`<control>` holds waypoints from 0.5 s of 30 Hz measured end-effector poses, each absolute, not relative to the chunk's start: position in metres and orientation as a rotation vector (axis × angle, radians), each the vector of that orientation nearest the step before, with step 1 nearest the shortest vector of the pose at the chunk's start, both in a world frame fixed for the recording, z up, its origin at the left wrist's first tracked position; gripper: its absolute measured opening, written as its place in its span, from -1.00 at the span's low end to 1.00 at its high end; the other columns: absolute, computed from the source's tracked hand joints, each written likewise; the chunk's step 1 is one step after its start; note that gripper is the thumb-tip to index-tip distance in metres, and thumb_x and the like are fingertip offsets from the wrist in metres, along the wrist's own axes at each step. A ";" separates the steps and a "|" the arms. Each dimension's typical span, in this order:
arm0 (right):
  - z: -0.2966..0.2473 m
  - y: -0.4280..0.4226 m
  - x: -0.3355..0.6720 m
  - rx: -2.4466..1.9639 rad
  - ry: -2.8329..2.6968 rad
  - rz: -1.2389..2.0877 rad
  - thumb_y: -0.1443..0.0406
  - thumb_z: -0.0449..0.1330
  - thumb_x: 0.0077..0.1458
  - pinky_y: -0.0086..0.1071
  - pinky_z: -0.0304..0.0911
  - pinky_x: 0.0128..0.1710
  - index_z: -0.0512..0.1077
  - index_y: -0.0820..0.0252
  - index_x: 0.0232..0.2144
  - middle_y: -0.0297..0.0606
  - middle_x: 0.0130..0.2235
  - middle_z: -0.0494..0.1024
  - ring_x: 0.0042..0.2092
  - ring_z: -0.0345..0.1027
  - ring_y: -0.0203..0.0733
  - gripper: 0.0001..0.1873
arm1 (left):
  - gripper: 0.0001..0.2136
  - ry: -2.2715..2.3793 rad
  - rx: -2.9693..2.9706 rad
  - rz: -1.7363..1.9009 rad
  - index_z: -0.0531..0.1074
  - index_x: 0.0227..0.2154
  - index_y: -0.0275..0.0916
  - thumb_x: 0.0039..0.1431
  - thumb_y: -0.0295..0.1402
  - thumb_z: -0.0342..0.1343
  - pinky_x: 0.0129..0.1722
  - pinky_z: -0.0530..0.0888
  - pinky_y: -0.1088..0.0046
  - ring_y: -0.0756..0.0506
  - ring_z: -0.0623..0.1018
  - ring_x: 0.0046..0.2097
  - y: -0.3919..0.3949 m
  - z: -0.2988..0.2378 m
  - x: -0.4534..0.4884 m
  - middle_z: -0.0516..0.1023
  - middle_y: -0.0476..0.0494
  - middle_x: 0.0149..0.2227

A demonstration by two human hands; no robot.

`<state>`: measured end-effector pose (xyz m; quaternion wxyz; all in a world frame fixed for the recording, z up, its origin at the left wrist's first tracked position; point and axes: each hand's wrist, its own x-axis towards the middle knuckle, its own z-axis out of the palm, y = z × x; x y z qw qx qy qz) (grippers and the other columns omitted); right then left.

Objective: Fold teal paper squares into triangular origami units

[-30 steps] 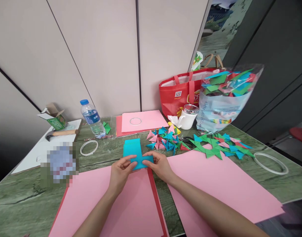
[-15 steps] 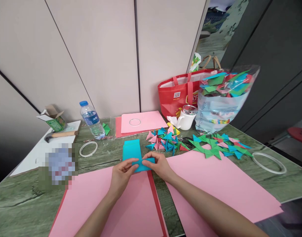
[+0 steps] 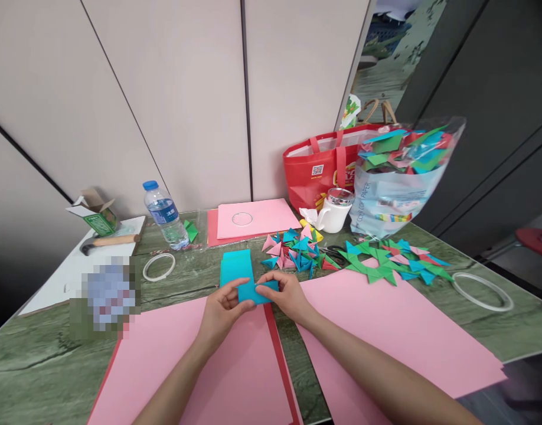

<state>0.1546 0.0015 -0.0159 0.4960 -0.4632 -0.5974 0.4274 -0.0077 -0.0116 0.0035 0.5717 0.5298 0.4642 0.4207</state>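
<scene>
A small folded piece of blue paper (image 3: 248, 293) is held between my two hands, over the far edge of a pink paper stack (image 3: 200, 366). My left hand (image 3: 222, 304) grips its left end between thumb and fingers, with the thumb along the lower edge. On the other end, my right hand (image 3: 286, 292) pinches the paper with the thumb on top and the fingers curled behind it. Just beyond lies a pile of blue paper strips (image 3: 236, 265), partly covered by the held piece and my left fingers.
Folded paper triangles (image 3: 293, 251) and joined green pieces (image 3: 372, 268) lie at right, near scissors (image 3: 335, 254). Behind stand a white mug (image 3: 335, 212), red bag (image 3: 306, 177) and plastic bag (image 3: 386, 195). A water bottle (image 3: 167, 218) and hammer (image 3: 116, 240) are at left.
The left part of the blue paper now stands up higher, and my left thumb has moved slightly right along its lower edge. My right hand has barely moved.
</scene>
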 end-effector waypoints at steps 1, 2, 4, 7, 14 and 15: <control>-0.016 0.001 0.155 -1.124 -1.448 1.034 0.24 0.22 -0.16 -0.43 0.21 -0.43 0.46 0.21 -0.49 -0.30 -0.44 0.49 -0.39 0.31 -0.24 -0.86 | -0.56 1.081 1.231 0.989 0.38 -0.15 -0.26 -0.20 -0.36 0.22 -0.26 0.49 0.29 -0.09 0.53 -0.34 -0.012 0.003 -0.008 0.54 -0.01 -0.46; -0.016 0.001 0.155 -1.125 -1.444 1.035 0.25 0.22 -0.17 -0.43 0.21 -0.43 0.46 0.21 -0.49 -0.30 -0.43 0.49 -0.39 0.31 -0.24 -0.86 | -0.57 1.071 1.216 0.992 0.38 -0.16 -0.26 -0.19 -0.37 0.22 -0.25 0.49 0.28 -0.09 0.54 -0.34 -0.012 0.003 -0.008 0.54 -0.01 -0.47; -0.017 0.001 0.155 -1.122 -1.435 1.046 0.25 0.22 -0.16 -0.42 0.21 -0.41 0.46 0.21 -0.49 -0.29 -0.43 0.50 -0.38 0.32 -0.23 -0.86 | -0.59 1.040 1.190 0.998 0.38 -0.17 -0.25 -0.18 -0.37 0.22 -0.25 0.49 0.28 -0.10 0.54 -0.33 -0.012 0.002 -0.008 0.55 -0.01 -0.47; -0.017 0.002 0.155 -1.118 -1.431 1.051 0.25 0.23 -0.17 -0.41 0.22 -0.39 0.46 0.22 -0.49 -0.30 -0.43 0.50 -0.37 0.33 -0.23 -0.85 | -0.60 0.994 1.171 1.006 0.38 -0.16 -0.25 -0.17 -0.38 0.21 -0.24 0.50 0.25 -0.10 0.54 -0.32 -0.012 0.001 -0.008 0.55 -0.02 -0.45; -0.016 0.001 0.154 -1.118 -1.428 1.041 0.23 0.22 -0.17 -0.41 0.23 -0.39 0.46 0.20 -0.49 -0.30 -0.42 0.50 -0.36 0.33 -0.22 -0.84 | -0.56 1.019 1.164 1.009 0.39 -0.15 -0.25 -0.20 -0.36 0.23 -0.22 0.50 0.22 -0.12 0.53 -0.29 -0.013 0.004 -0.006 0.56 0.01 -0.44; -0.016 0.001 0.154 -1.116 -1.427 1.042 0.23 0.22 -0.16 -0.41 0.23 -0.38 0.46 0.20 -0.49 -0.30 -0.42 0.50 -0.36 0.33 -0.22 -0.84 | -0.57 1.031 1.171 1.008 0.40 -0.16 -0.25 -0.21 -0.36 0.23 -0.22 0.50 0.22 -0.12 0.53 -0.29 -0.013 0.004 -0.006 0.56 0.00 -0.42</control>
